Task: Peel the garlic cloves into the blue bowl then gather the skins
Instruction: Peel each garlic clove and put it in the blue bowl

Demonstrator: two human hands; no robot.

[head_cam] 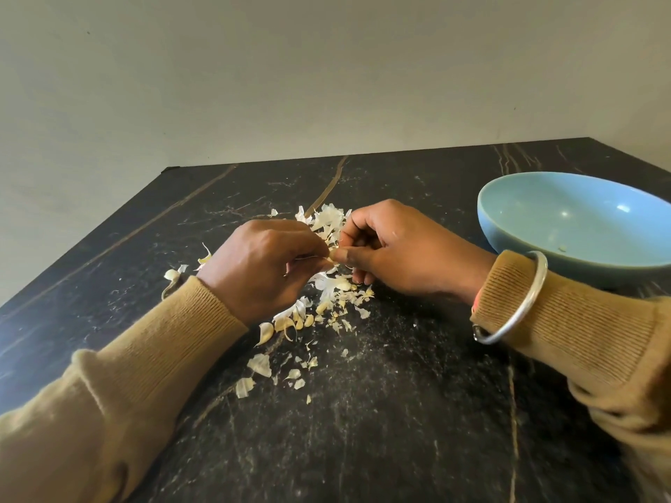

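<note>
In the middle of the dark marble table (399,412), the left hand (261,270) and right hand (395,255) both pinch one small pale garlic clove (332,255) between curled fingertips. Thin white garlic skins (328,292) lie scattered under and near the hands. The round light-blue bowl (537,248) sits far right.
</note>
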